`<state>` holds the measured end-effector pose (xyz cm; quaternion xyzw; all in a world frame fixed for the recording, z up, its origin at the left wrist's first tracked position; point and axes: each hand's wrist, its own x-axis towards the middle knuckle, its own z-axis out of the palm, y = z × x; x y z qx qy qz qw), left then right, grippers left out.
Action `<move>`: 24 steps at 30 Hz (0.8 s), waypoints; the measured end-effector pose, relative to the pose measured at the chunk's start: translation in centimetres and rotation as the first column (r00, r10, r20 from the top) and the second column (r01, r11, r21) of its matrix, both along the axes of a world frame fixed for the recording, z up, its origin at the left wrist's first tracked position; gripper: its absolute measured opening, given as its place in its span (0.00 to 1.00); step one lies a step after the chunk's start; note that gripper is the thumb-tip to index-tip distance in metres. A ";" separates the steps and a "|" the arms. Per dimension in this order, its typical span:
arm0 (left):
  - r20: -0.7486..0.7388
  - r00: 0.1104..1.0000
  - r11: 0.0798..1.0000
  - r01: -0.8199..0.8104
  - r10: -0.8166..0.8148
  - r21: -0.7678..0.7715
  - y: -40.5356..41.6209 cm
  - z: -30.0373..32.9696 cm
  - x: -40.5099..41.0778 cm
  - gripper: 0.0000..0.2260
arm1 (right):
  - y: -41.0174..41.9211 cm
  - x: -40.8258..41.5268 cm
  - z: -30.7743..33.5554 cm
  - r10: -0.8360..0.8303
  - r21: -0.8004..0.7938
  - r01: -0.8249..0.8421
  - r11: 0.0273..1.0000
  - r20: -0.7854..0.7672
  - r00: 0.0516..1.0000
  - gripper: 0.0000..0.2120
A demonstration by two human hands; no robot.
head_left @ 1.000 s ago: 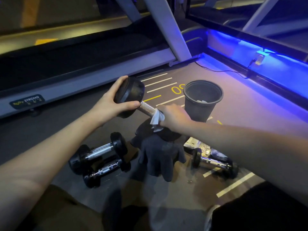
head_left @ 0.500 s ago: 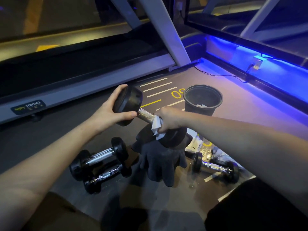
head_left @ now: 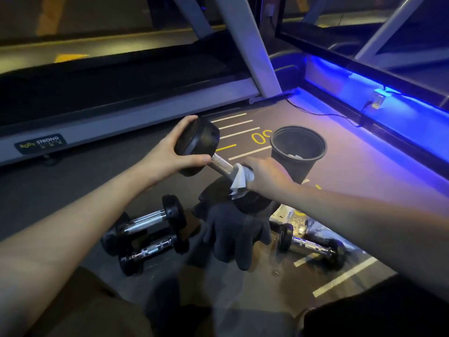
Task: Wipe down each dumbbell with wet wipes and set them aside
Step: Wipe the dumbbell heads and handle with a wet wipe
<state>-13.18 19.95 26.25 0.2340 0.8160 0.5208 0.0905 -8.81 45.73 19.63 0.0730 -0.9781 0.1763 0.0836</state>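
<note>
We hold the large dumbbell (head_left: pixel 218 164) tilted above the dark gloves (head_left: pixel 233 229) in the middle of the floor. Our left hand (head_left: pixel 167 156) cups and grips its far-left rubber head, and our right hand (head_left: pixel 264 173) is clenched round the knurled chrome handle with the wet wipe (head_left: pixel 240 178) wrapped under the fingers. To do this step well, we judge it best to keep the left hand steady on the head, slide and twist the wipe along the full handle so the knurling is cleaned all round, then go over both heads. Two smaller dumbbells (head_left: pixel 145 232) lie together near left; a third one (head_left: pixel 311 246) lies near right, just beside a white packet we cannot identify. The black bin (head_left: pixel 298 152) to the far right holds some crumpled white scraps. The treadmill (head_left: pixel 121 122) frame at far left carries a label reading "STRONG"; its smaller print is illegible. Yellow floor marking reads "30" or similar, partly hidden by the bin.
</note>
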 end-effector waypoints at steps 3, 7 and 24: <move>0.023 1.000 1.000 -0.014 0.014 0.015 -0.3 -0.2 0.0 0.42 | 0.7 0.5 0.5 0.025 0.034 -0.023 0.999 -0.062 0.998 0.17; 0.052 0.998 0.998 -0.026 0.024 0.051 -0.4 -0.2 -0.1 0.42 | 0.9 1.6 1.6 0.042 0.103 -0.033 0.994 -0.087 0.995 0.22; 0.070 0.997 0.998 -0.023 0.018 0.063 -0.2 -0.1 -0.1 0.41 | 2.5 2.8 2.7 -0.085 -0.028 0.084 0.996 -0.023 0.996 0.16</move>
